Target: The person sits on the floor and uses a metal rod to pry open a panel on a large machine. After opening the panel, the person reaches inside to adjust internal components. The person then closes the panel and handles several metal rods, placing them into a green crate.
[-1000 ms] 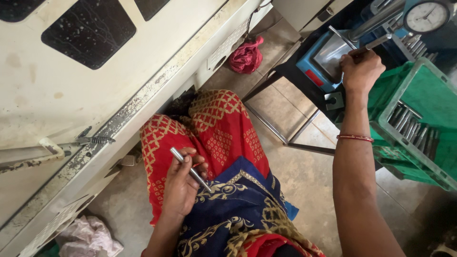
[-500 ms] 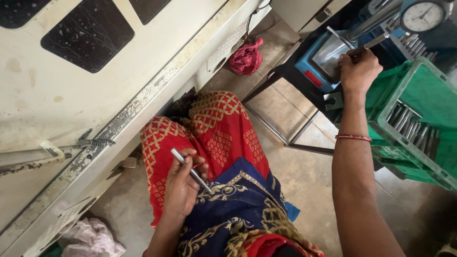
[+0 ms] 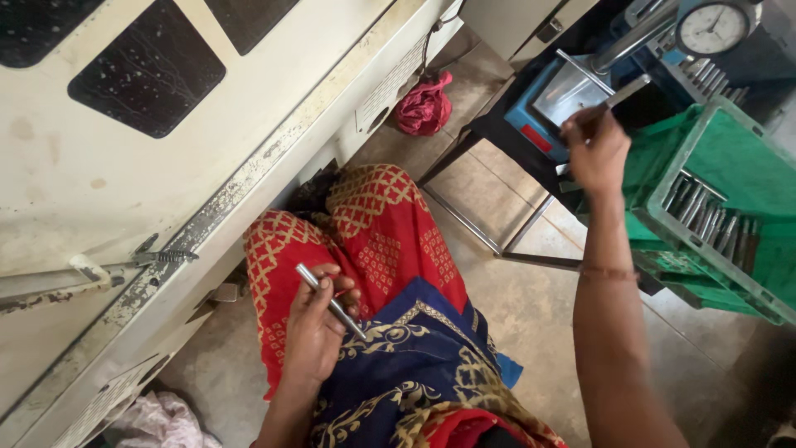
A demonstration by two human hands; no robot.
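Workshop floor beside a cream machine [image 3: 124,207], two rods in hand.
Left hand [image 3: 319,328] grips one shiny steel rod [image 3: 330,302] over the lap; right hand [image 3: 597,149], now lifted slightly nearer than a second ago, pinches a second rod [image 3: 623,90] by the blue gauge stand [image 3: 572,91], left of the green crate [image 3: 730,191] of rods.

round white dial gauge [image 3: 711,26], top right

Cream machine housing [image 3: 99,191] with dark panels, worn concrete floor [image 3: 514,307], red cloth bundle [image 3: 424,105], soft daylight
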